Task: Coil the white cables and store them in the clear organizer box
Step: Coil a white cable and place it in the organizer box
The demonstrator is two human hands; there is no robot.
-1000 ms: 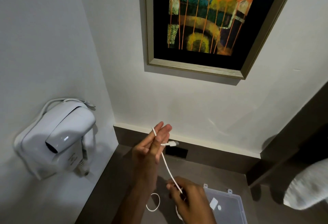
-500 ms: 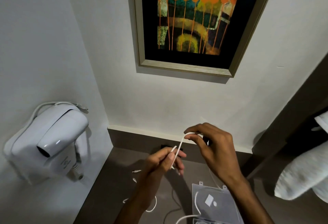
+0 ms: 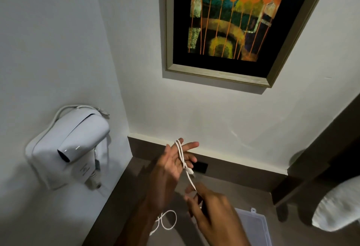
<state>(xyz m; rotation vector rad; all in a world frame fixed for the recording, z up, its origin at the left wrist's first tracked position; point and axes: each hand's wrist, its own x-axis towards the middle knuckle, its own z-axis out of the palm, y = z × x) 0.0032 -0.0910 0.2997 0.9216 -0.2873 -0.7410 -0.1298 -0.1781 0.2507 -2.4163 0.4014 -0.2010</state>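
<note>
Coiling is underway: the white cable [image 3: 182,155] loops round the left hand [image 3: 171,167]'s straight fingers, the right hand [image 3: 212,212] pinches its tail, and storing it in the clear organizer box [image 3: 253,226] likely remains.

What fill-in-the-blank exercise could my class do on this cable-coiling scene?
The left hand has a white ___ looped round its fingers. The right hand pinches the strand lower down; the clear ___ lies beside it. A hair dryer hangs on the ___ wall. Missing words: cable; box; left.
</note>
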